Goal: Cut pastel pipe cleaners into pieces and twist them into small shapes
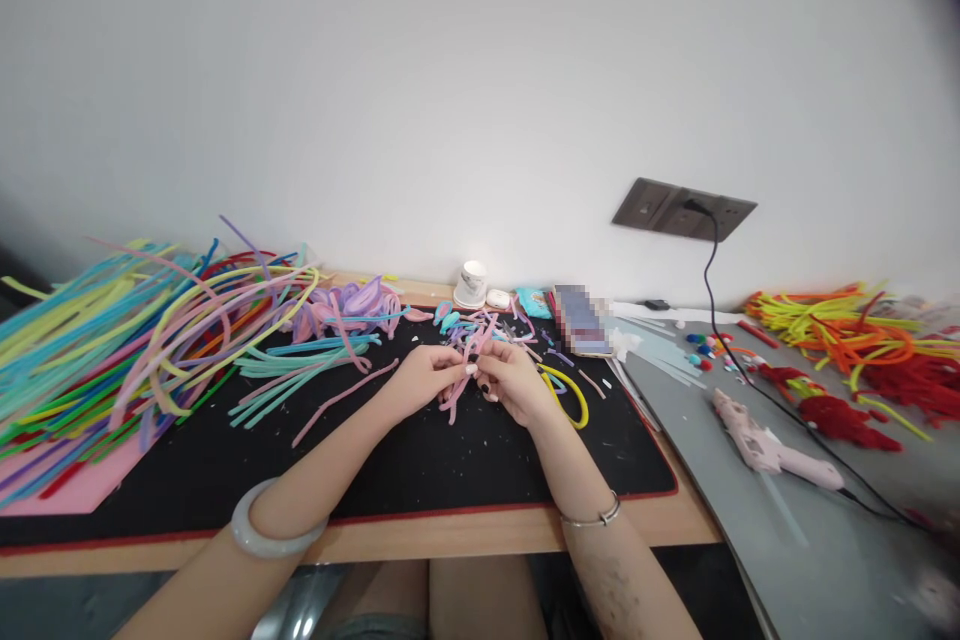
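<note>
Between my two hands, over the middle of the black mat point(465, 475), is a pink pipe cleaner point(454, 407); its ends stick out above and below the fingers. My left hand point(430, 375) pinches it from the left. From the other side, my right hand point(511, 378) grips it with curled fingers and dark nails. Just left of them a single pink pipe cleaner point(341, 402) lies on the mat. Yellow-handled scissors point(577, 400) rest by my right wrist, their blades partly hidden among small pipe cleaner pieces.
Many coloured pipe cleaners point(172, 320) heap at the left. Along the back stand a white cup point(472, 280) and a phone point(581, 320). On the grey table at right lie a pink glue gun point(772, 445) with its cord, and red and orange pipe cleaners point(862, 345).
</note>
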Demonstrator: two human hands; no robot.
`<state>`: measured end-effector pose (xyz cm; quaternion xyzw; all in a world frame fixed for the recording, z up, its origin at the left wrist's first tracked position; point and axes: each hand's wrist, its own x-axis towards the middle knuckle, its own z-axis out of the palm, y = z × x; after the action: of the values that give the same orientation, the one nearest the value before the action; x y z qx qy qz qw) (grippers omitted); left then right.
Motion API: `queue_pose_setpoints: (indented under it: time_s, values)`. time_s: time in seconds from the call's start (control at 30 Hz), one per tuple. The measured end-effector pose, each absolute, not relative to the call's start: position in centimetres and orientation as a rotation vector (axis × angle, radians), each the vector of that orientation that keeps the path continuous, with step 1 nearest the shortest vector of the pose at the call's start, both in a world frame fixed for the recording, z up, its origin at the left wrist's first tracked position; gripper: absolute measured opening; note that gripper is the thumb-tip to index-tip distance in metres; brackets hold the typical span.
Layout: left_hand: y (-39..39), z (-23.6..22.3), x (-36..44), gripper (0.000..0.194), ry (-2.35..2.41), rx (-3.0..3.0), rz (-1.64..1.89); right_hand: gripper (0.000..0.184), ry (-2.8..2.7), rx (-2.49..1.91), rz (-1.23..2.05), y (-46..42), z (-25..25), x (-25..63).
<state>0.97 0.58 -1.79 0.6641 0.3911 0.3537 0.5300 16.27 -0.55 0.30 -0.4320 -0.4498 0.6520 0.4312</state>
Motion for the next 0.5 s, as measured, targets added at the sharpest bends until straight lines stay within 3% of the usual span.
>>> queue_pose_setpoints:
  time_s: [0.33, 0.5]
  values:
    - [0.17, -1.38, 0.78, 0.033, 0.878, 1.668, 0.630, 0.014, -1.270, -1.062, 1.734, -0.77, 0.52, 16.71]
    - [-0.01, -1.33, 0.70, 0.036, 0.810, 1.721, 0.536, 0.025, -1.236, -1.052, 1.670, -0.54, 0.59, 17.17]
